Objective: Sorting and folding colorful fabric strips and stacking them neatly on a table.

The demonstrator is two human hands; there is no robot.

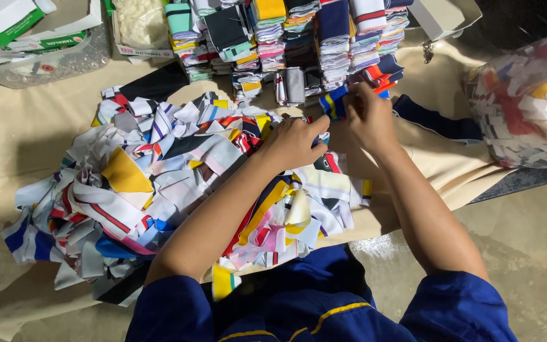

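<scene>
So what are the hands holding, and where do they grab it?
The right hand pinches a blue and yellow fabric piece by its right edge. The left hand rests on the loose fabric pile; whether it grips anything cannot be told.

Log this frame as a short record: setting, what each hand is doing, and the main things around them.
Setting: beige cloth sheet spread on a concrete floor
Left hand: resting on the loose pile of fabric scraps, fingers curled at its upper edge
Right hand: pinching a blue and yellow striped piece
Behind hands: bundled stacks of sorted fabric pieces
Right side: clear plastic bag of scraps
Top left: clear plastic tray with cartons
Clothing: blue garment with yellow trim
</scene>
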